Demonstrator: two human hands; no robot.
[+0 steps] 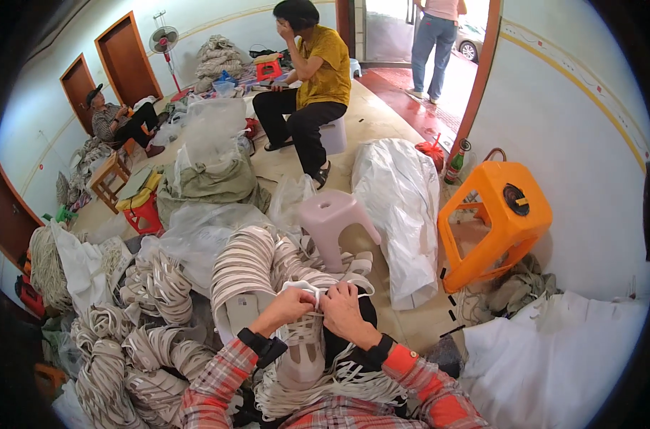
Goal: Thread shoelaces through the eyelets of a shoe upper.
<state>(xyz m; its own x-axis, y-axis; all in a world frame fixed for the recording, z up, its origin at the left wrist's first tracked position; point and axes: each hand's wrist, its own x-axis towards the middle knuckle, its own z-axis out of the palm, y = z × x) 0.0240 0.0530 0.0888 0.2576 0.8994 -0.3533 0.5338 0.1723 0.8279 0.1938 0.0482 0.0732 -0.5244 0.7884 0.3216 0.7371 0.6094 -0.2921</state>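
A beige sneaker upper (300, 361) with crossed lacing stands in front of me, toe toward my body. At its collar end, my left hand (290, 306) pinches a white shoelace (301, 284), fingers closed. Close beside it, my right hand (343, 312) is also closed on the lace, its fingertips nearly meeting the left ones. The exact crossing of the lace between the fingers is hidden. A thick hank of pale laces (282, 400) lies across my lap under the upper. Just beyond my left hand, a curved stack of nested beige uppers (240, 261) rests.
Bundled uppers (153, 286) pile up at left. A pale stool (332, 214) stands ahead, with a white sack (403, 214) beside it. At right are an orange stool (496, 207) and white sheeting (546, 357). A seated person (318, 71) is farther off.
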